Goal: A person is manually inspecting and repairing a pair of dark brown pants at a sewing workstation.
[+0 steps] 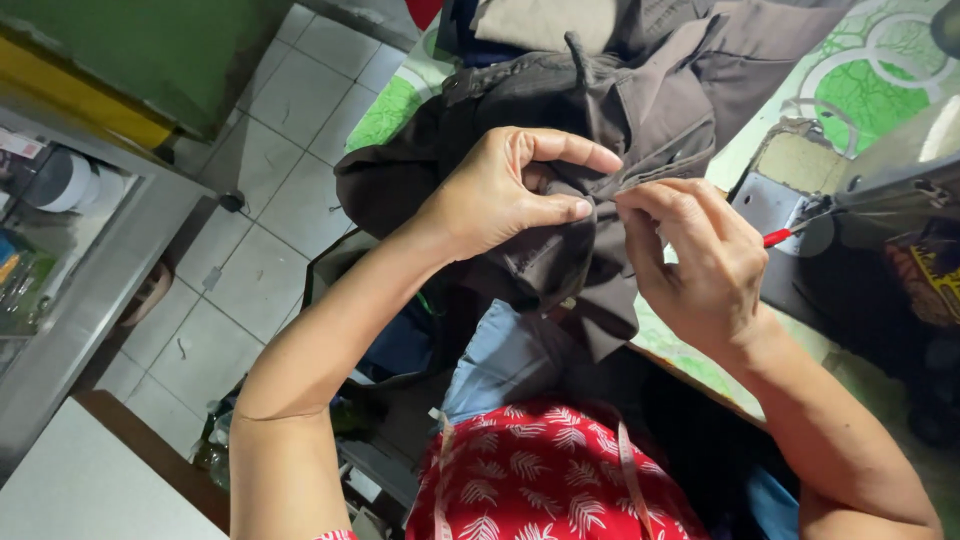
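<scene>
Pinching a fold of dark brown cloth garment [590, 250], the left hand [500, 195] is holding it while right-hand fingers [640, 200] are pressing together on its seam; remaining work unclear.

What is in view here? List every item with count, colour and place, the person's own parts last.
garment: one, dark brown, bunched on the table under both hands
table cover: one, green and white pattern, top right
red-tipped tool: one, by the right fingers
sewing machine: one, dark, right edge
metal shelf: one, grey, left
floor tiles: many, white, upper left
red top: one, leaf print, bottom centre
left hand: pinching the garment
right hand: pinching the garment
</scene>
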